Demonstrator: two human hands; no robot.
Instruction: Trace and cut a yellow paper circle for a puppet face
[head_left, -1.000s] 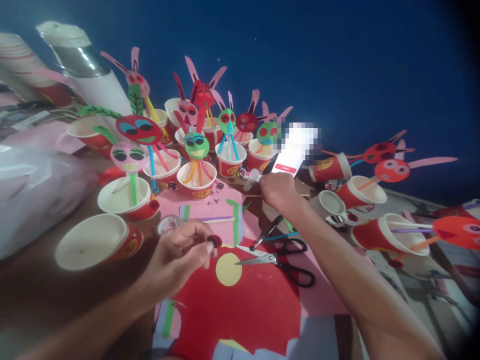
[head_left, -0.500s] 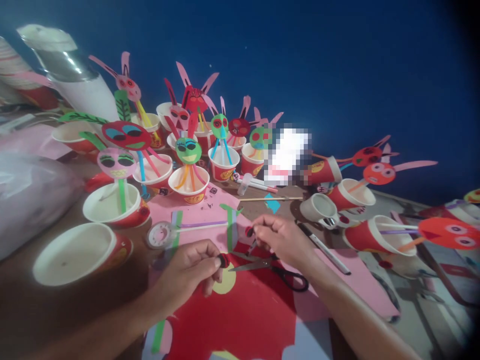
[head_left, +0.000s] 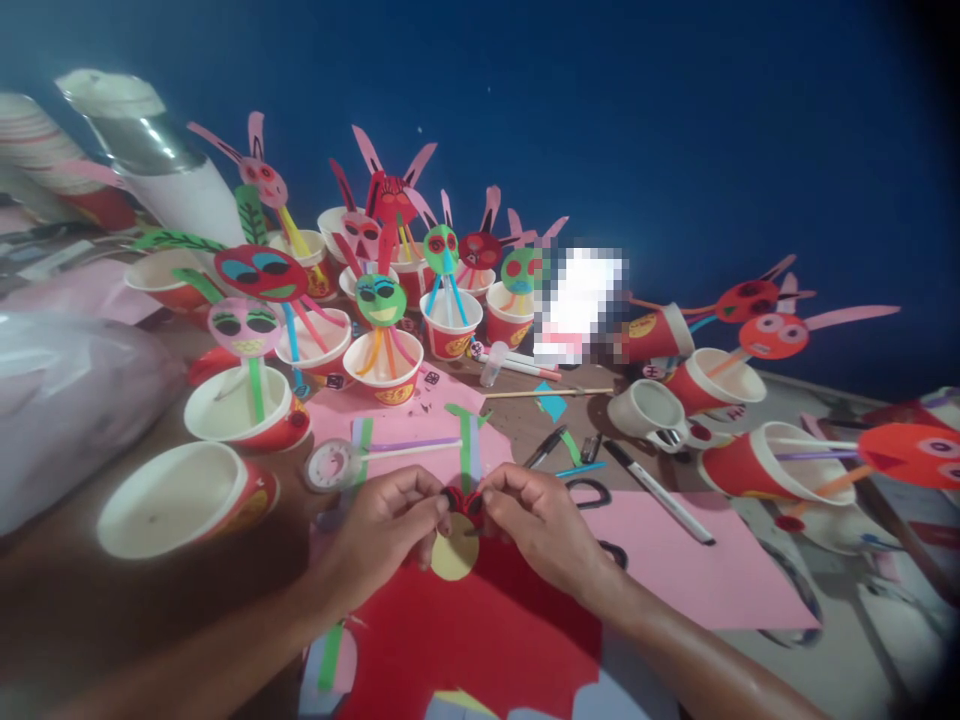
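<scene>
My left hand point(head_left: 394, 525) pinches a small red and black paper piece point(head_left: 454, 497) between thumb and fingertips. A similar red and black paper piece point(head_left: 474, 503) is gripped by the fingertips of my right hand point(head_left: 536, 520). The two pieces are close together, side by side, above a pale yellow paper circle point(head_left: 454, 555). That circle lies at the top of a red paper sheet point(head_left: 480, 630). Black scissors point(head_left: 592, 492) lie partly hidden under my right hand, with their handle loops showing.
Paper cups with paper-faced straw figures, such as a green-faced one point(head_left: 381, 300), stand across the back. To the right are a marker point(head_left: 660, 492), a white cup point(head_left: 646, 412) and pink paper point(head_left: 697, 560). Tape point(head_left: 330, 465) and a plastic bag point(head_left: 75, 400) are on the left.
My right hand has come left and down, bringing its piece beside the one in my left hand. It now covers the scissors' blades; pens behind it have come into sight.
</scene>
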